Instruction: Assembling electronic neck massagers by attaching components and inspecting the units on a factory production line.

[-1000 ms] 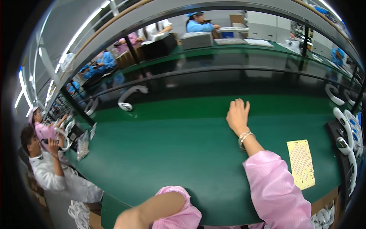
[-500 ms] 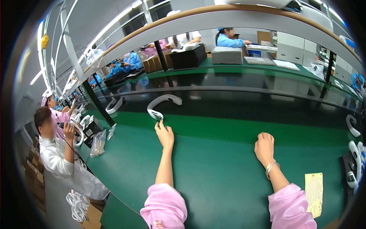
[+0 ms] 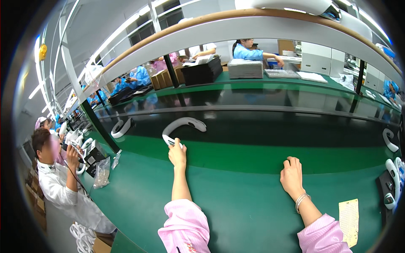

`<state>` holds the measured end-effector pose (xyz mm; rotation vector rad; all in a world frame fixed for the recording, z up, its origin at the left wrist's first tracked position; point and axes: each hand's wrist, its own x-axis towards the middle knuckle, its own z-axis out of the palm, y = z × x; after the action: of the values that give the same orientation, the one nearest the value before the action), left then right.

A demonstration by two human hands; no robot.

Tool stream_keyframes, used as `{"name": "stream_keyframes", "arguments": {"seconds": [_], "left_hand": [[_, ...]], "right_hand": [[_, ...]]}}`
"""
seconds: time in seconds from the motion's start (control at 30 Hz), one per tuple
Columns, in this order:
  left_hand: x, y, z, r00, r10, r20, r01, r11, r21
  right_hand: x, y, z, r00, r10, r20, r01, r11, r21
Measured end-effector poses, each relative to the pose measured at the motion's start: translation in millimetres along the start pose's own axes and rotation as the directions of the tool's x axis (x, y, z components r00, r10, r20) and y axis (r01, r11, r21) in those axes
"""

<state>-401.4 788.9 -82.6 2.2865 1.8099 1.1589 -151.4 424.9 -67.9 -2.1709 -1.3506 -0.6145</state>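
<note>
A white, C-shaped neck-band device (image 3: 177,125) lies on the dark belt in front of me, its curve toward the far left. My left hand (image 3: 177,156) reaches to its near end, with the thumb and fingers closed around that tip. My right hand (image 3: 291,176) rests over the green work surface, palm down and holding nothing visible. Its fingers are loosely bent and slightly apart. A bracelet circles the right wrist.
Further white curved devices lie on the belt at left (image 3: 121,127) and at right (image 3: 390,140). A black tray (image 3: 384,189) holds several white parts. Yellow paper (image 3: 348,221) lies near my right sleeve. A clear bag (image 3: 101,173) and a co-worker in white (image 3: 63,196) are at left.
My left hand has gone from just short of the device to gripping its near end. The right hand's fingers have loosened from a tighter curl. The whole view has shifted slightly.
</note>
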Motion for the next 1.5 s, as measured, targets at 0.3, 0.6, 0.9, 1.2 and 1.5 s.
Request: {"name": "stream_keyframes", "arguments": {"seconds": [0.3,0.6,0.9,1.2,1.5], "left_hand": [[-147,90,-131,0.984,0.168,-0.057,-0.167,0.772,-0.613],[-303,134,-261,0.661,0.711,-0.240,-0.693,0.455,-0.560],[-340,170,-313,0.357,0.833,0.424,0.856,-0.109,-0.506],[-355,171,-306,0.344,0.747,0.569,0.868,-0.022,-0.496],[-360,157,-291,0.412,0.759,0.504,0.907,-0.286,-0.310]], "right_hand": [[-16,-53,-60,0.642,0.169,0.748,-0.713,-0.227,0.663],[-114,-45,-235,0.624,0.218,0.751,-0.728,-0.189,0.659],[-189,-2,-226,0.774,0.093,0.626,-0.444,-0.625,0.642],[-199,-1,-224,0.738,0.071,0.671,-0.556,-0.499,0.664],[-195,-13,-224,0.684,0.129,0.718,-0.683,-0.235,0.692]]}}
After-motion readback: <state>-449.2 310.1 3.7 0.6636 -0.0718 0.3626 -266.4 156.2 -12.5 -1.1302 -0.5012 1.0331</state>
